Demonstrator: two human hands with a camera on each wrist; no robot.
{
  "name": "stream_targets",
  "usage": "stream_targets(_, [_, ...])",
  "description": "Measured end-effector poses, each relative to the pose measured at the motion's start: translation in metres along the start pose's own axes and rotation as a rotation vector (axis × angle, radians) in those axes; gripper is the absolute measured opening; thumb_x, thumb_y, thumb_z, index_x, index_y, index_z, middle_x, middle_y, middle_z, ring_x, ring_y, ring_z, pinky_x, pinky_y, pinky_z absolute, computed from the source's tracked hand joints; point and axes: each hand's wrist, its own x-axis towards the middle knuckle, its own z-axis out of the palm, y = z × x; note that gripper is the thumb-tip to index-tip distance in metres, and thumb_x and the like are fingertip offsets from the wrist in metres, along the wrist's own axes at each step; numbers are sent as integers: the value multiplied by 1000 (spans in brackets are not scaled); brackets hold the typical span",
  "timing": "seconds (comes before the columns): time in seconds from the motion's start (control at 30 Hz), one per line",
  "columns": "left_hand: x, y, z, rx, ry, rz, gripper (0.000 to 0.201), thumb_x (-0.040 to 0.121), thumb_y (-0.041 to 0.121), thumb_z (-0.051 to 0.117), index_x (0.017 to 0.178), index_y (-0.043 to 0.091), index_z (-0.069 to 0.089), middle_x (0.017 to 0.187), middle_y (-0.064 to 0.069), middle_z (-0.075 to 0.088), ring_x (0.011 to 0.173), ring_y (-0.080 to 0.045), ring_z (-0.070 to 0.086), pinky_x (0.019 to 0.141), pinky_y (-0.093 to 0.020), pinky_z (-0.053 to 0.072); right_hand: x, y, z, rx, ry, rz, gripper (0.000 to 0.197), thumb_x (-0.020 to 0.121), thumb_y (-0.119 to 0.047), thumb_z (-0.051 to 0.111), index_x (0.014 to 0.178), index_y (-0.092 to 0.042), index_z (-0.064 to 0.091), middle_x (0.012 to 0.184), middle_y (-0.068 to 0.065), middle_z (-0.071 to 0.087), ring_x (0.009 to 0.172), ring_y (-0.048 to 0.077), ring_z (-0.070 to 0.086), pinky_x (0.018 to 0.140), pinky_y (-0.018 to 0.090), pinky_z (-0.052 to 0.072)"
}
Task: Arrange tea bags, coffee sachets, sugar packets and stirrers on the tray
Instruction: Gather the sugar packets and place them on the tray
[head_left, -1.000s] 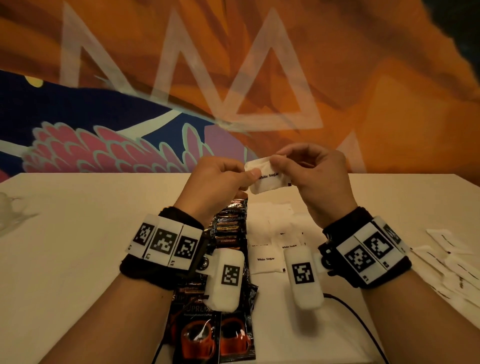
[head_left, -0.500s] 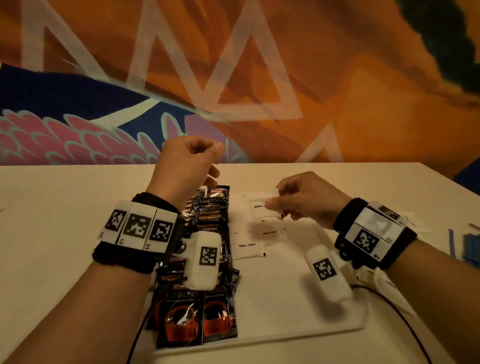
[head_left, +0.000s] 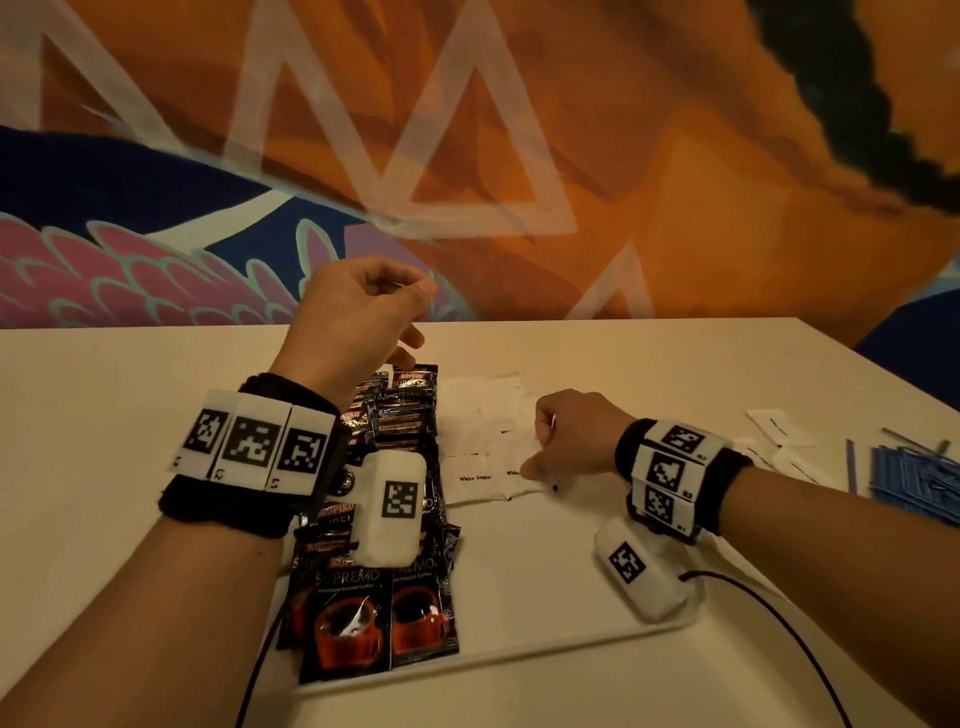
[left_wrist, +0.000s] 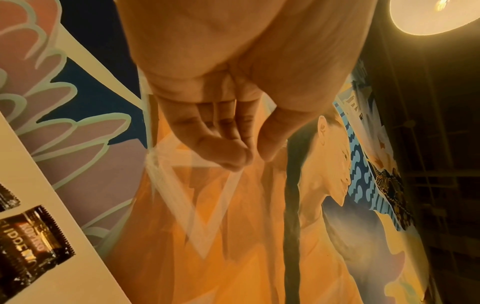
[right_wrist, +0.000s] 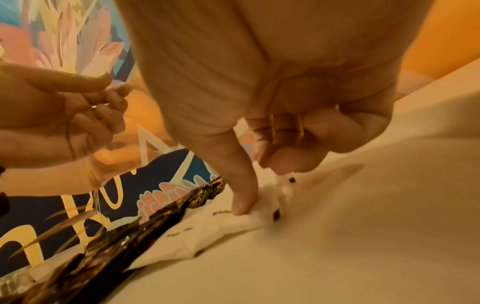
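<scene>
Mural wall behind pale worktop (head_left: 130, 441). Right hand (head_left: 566, 436) has come down from mid-air, pinching the sugar packet (head_left: 519, 470) onto the sugar rows on the tray (head_left: 545, 623). Left hand (head_left: 363, 306) let go, raised, loosely curled, empty. Sugar nearly laid; blue stirrers (head_left: 914, 473) wait far right.

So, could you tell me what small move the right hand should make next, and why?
Probably let go of the white sugar packet and lift away. The right hand has its grip low on the tray, its thumb pressing the packet down beside the other sugar packets, so it seems placed. The left hand hovers, holding nothing, above the coffee sachets.
</scene>
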Motion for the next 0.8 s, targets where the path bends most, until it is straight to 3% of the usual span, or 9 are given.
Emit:
stream_targets(0.07, [-1, 1, 0, -2, -6, 0, 5, 93, 19, 59, 92, 17, 64, 80, -1, 62, 63, -13, 60, 50, -22, 53, -2, 0, -1, 21, 8, -10, 30, 73, -32, 81, 70, -20, 54, 77, -3, 61, 77, 16, 56, 58, 24, 41])
stream_targets(0.17, [-3, 3, 3, -10, -12, 3, 5, 93, 18, 60, 92, 16, 64, 78, -1, 61, 62, -14, 60, 49, -22, 52, -10, 6, -10, 117, 48, -34, 19, 77, -31, 78, 75, -16, 67, 80, -1, 68, 72, 12, 58, 65, 26, 48])
stream_targets(0.33, [-14, 8, 18, 34, -62, 4, 5, 92, 18, 61, 90, 15, 65, 79, -4, 63, 62, -15, 60, 54, -28, 52, -42, 35, -39, 295, 142, -25, 14, 85, -24, 68, 88, -12, 73, 79, 0, 70, 63, 9, 59, 49, 20, 40])
stream_targets(0.63, [-40, 45, 105, 304, -431, -19, 17, 90, 27, 64, 91, 10, 66, 85, -7, 65, 68, -15, 60, 53, -25, 52, -105, 109, -68, 275, 175, 159, 13, 88, -28, 65, 92, -17, 70, 81, -3, 73, 68, 10, 67, 50, 23, 44])
stream_targets(0.73, [-53, 50, 151, 478, -565, 2, 26, 88, 36, 65, 93, 11, 68, 91, -7, 69, 78, -17, 64, 67, -31, 57, -122, 123, -72, 257, 173, 191, 12, 90, -28, 62, 93, -19, 68, 82, -4, 73, 70, 9, 68, 53, 23, 45])
stream_targets(0.8, [-62, 46, 184, 718, -656, 35, 35, 87, 44, 64, 100, 12, 68, 100, -5, 68, 90, -21, 64, 79, -34, 54, -131, 133, -73, 247, 182, 206, 12, 91, -27, 60, 95, -18, 67, 81, -4, 72, 70, 10, 68, 53, 23, 46])
